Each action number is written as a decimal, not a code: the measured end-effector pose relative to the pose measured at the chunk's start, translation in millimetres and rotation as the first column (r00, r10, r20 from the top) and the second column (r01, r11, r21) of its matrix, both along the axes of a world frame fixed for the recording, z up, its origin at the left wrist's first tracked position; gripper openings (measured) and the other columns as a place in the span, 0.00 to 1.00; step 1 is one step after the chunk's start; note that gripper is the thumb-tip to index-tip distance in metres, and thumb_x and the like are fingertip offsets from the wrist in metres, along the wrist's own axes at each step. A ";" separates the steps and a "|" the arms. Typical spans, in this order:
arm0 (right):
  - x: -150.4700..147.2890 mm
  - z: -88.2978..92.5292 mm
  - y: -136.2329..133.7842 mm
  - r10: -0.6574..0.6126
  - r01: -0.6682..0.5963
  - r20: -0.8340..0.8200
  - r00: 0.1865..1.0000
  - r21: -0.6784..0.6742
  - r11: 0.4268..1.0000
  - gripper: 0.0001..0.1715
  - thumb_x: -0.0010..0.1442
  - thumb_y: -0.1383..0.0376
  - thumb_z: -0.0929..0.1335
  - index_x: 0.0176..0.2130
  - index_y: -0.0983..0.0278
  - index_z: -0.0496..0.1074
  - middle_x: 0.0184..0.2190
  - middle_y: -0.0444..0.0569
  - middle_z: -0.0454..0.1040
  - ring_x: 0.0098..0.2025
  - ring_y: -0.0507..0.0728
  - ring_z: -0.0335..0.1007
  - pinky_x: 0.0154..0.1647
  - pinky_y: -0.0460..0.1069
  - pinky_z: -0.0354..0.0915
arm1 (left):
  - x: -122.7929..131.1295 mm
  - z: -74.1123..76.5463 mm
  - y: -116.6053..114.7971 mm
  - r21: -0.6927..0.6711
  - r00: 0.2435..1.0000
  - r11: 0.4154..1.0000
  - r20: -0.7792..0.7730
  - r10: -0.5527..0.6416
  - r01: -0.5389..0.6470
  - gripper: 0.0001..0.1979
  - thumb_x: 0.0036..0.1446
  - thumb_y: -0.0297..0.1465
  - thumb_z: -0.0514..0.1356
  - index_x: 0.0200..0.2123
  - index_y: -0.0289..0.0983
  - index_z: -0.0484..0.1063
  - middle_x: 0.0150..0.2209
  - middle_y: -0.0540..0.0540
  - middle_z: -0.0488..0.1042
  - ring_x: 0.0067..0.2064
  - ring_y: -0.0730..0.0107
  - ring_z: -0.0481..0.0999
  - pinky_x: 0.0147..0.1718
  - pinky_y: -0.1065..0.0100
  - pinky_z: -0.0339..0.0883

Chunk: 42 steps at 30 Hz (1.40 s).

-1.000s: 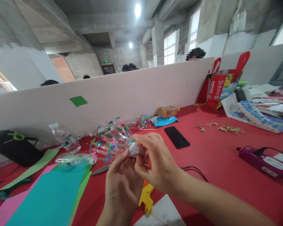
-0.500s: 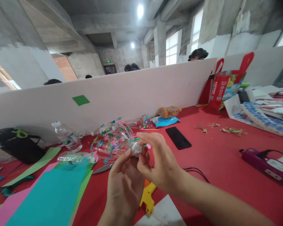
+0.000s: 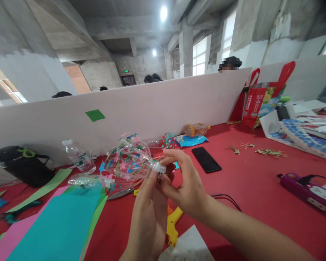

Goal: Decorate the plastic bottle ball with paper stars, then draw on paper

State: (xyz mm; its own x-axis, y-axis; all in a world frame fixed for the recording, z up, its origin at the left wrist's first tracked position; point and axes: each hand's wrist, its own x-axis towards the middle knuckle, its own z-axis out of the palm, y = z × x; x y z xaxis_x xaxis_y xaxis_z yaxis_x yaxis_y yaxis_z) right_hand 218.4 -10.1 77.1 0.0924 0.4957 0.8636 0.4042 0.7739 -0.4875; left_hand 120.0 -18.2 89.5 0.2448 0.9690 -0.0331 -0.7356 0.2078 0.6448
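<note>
Between my hands is a clear plastic bottle top, its neck pointing right toward me. Cut clear strips dotted with coloured stars fan out from it to the left. My left hand is closed around the bottle top from below, thumb along its side. My right hand pinches near the neck's end with thumb and fingers; the fingertips are partly hidden. Under my hands lies a yellow glue gun, partly covered. Scissors with a yellow handle lie left of my left hand.
Coloured paper sheets, a lying clear bottle and a standing bottle are on the left, beside a black flask. A phone and a purple power strip lie right. A white partition stands behind.
My left hand has shifted slightly right and the bottle top has turned, its neck now pointing more to the right. The star strips have swung, and the scissors' yellow handle shows more.
</note>
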 end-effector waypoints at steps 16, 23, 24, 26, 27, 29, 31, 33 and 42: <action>-2.6 -5.8 -1.1 -0.036 0.036 0.022 0.999 -0.010 0.999 0.34 0.50 0.77 0.65 0.55 0.57 0.57 0.40 0.46 0.69 0.42 0.55 0.68 0.44 0.52 0.67 | -1.1 -1.0 -2.9 -0.006 1.000 1.000 -0.013 0.008 -0.008 0.08 0.55 0.33 0.61 0.34 0.35 0.78 0.36 0.46 0.78 0.44 0.68 0.75 0.50 0.66 0.65; -3.8 -5.5 -1.7 -0.044 0.044 0.002 0.999 -0.060 0.997 0.33 0.50 0.77 0.64 0.53 0.57 0.59 0.39 0.46 0.69 0.40 0.54 0.68 0.40 0.50 0.68 | 3.2 -4.4 -2.9 0.036 0.994 0.998 -0.089 0.062 -0.059 0.10 0.54 0.36 0.62 0.37 0.36 0.76 0.37 0.47 0.76 0.47 0.67 0.73 0.52 0.67 0.63; -3.9 -5.5 -1.8 -0.040 0.040 -0.003 0.999 -0.061 0.997 0.32 0.50 0.77 0.64 0.53 0.57 0.59 0.39 0.46 0.69 0.40 0.54 0.68 0.40 0.50 0.68 | 3.2 -4.8 -2.8 0.039 0.993 0.997 -0.096 0.066 -0.062 0.10 0.54 0.36 0.62 0.37 0.36 0.76 0.37 0.47 0.76 0.47 0.67 0.73 0.51 0.67 0.64; -4.3 -5.9 -1.5 -0.038 0.038 -0.010 0.999 -0.059 0.998 0.32 0.50 0.77 0.64 0.53 0.57 0.59 0.39 0.46 0.69 0.40 0.54 0.68 0.39 0.49 0.68 | 2.8 -5.1 -3.1 0.035 0.991 0.997 -0.112 0.072 -0.069 0.11 0.54 0.37 0.63 0.37 0.37 0.75 0.37 0.47 0.76 0.47 0.66 0.73 0.50 0.67 0.64; -4.4 -6.2 -1.2 -0.041 0.040 -0.012 0.999 -0.059 0.997 0.32 0.51 0.77 0.64 0.53 0.57 0.59 0.39 0.46 0.69 0.40 0.54 0.68 0.39 0.49 0.68 | 2.5 -5.0 -3.3 0.029 0.990 0.997 -0.118 0.077 -0.074 0.11 0.53 0.37 0.63 0.37 0.37 0.75 0.37 0.47 0.76 0.47 0.66 0.73 0.49 0.66 0.65; -4.7 -6.9 -0.5 -0.044 0.043 -0.013 0.999 -0.066 0.997 0.32 0.51 0.77 0.64 0.52 0.56 0.59 0.39 0.45 0.69 0.40 0.54 0.68 0.39 0.49 0.68 | 2.2 -4.6 -3.4 0.020 0.989 0.997 -0.125 0.083 -0.081 0.11 0.52 0.37 0.63 0.36 0.37 0.75 0.37 0.47 0.75 0.47 0.65 0.73 0.49 0.66 0.65; -4.9 -7.4 0.2 -0.046 0.044 -0.016 0.999 -0.077 0.996 0.32 0.50 0.77 0.64 0.52 0.56 0.60 0.39 0.45 0.68 0.40 0.54 0.68 0.40 0.49 0.67 | 2.2 -4.4 -3.0 0.019 0.989 0.997 -0.128 0.080 -0.078 0.11 0.53 0.37 0.63 0.36 0.37 0.75 0.37 0.47 0.75 0.47 0.64 0.73 0.49 0.66 0.65; -5.1 -7.5 0.5 -0.044 0.042 -0.019 0.999 -0.087 0.995 0.32 0.50 0.77 0.65 0.52 0.56 0.60 0.39 0.45 0.68 0.40 0.53 0.67 0.40 0.49 0.67 | 2.3 -4.8 -2.1 0.022 0.989 0.997 -0.130 0.074 -0.072 0.11 0.53 0.37 0.63 0.37 0.37 0.75 0.38 0.47 0.75 0.47 0.64 0.73 0.49 0.66 0.65; -5.5 -7.2 0.2 -0.050 0.049 -0.014 0.999 -0.092 0.995 0.31 0.50 0.77 0.64 0.51 0.57 0.60 0.39 0.45 0.68 0.40 0.54 0.67 0.40 0.50 0.67 | 2.7 -5.9 -2.6 0.041 0.990 0.998 -0.127 0.055 -0.050 0.11 0.55 0.37 0.61 0.38 0.37 0.75 0.38 0.47 0.75 0.47 0.66 0.73 0.48 0.68 0.65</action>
State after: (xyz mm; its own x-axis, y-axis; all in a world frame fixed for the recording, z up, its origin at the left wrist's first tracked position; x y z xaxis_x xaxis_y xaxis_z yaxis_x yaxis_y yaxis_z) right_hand 212.8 -9.9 69.9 0.1323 0.5673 0.8128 0.4324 0.7048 -0.5623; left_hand 122.7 -20.7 83.6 0.1893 0.9816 -0.0236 -0.6559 0.1443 0.7410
